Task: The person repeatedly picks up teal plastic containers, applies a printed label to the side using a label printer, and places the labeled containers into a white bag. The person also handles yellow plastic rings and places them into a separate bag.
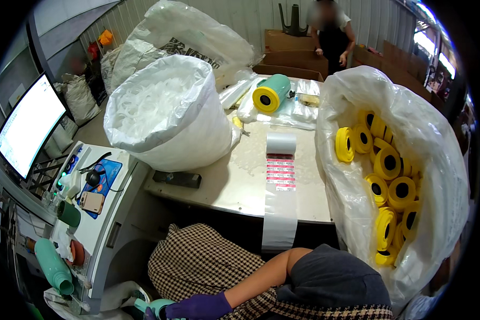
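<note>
In a purple glove, my right hand (pixel 197 306) reaches across my lap to the lower left. It is closed on a teal bottle-like piece (pixel 159 305), only partly in view at the lower edge. The fingertips are mostly hidden. Beside it a white sack (pixel 120 295) stands low, with more teal showing at its mouth. My left hand cannot be made out. A teal plastic bottle (pixel 50 261) lies tilted at the left, near the cabinet's end.
A white sack of translucent rings (pixel 165 130) stands on the table (pixel 224 186). A label strip (pixel 280 173) hangs over the front edge. Behind lies a teal container with a yellow lid (pixel 272 93). Right, a clear bag (pixel 352 213) holds yellow lids (pixel 401 193). A monitor (pixel 29 125) stands left; a person (pixel 333 37) is behind.
</note>
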The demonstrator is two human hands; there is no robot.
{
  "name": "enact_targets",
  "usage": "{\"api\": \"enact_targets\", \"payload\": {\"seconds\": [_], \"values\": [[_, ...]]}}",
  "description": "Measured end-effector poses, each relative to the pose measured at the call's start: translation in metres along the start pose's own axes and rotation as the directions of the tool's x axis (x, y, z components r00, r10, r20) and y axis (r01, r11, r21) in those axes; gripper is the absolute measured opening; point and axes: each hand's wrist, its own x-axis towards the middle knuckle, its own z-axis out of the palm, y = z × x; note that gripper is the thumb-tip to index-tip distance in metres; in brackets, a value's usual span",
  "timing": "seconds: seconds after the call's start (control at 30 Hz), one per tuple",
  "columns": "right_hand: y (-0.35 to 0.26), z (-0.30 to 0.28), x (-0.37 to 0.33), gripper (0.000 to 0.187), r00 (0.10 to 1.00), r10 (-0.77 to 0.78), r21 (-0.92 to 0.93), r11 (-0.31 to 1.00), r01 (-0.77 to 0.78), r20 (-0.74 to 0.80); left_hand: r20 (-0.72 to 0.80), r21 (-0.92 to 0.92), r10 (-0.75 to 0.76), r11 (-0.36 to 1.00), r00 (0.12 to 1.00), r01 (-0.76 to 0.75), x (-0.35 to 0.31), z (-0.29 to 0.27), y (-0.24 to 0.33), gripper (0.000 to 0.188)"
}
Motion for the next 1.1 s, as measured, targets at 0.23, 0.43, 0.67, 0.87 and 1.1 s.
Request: {"api": "enact_targets", "payload": {"seconds": [0.23, 0.43, 0.67, 0.87, 1.1], "values": [[0.008, -0.008, -0.016, 0.037, 0.867, 0.377, 0.051, 0.909, -0.414, 0.326, 0.092, 0.096, 0.064, 0.993, 0.994, -0.073, -0.013, 0.012, 0.007, 0.067], [0.006, -0.012, -0.025, 0.047, 0.731, 0.393, 0.131, 0.828, -0.545, 0.558, 0.098, 0.138, 0.155, 0.976, 0.983, -0.167, -0.028, 0.022, 0.010, 0.063], [-0.024, -0.038, -0.027, 0.057, 0.764, 0.510, 0.040, 0.821, -0.569, 0.395, 0.014, 0.176, 0.053, 0.983, 0.999, -0.054, -0.027, 0.026, 0.020, 0.039], [-0.057, -0.074, 0.001, 0.045, 0.527, 0.663, -0.081, 0.659, -0.748, 0.531, 0.079, 0.161, 0.095, 0.981, 0.992, -0.107, -0.025, 0.017, 0.035, 0.040], [-0.052, -0.079, -0.016, 0.029, 0.522, 0.735, 0.104, 0.534, -0.839, 0.433, -0.070, 0.308, 0.147, 0.944, 0.987, -0.119, -0.035, 0.034, 0.041, 0.055]]}}
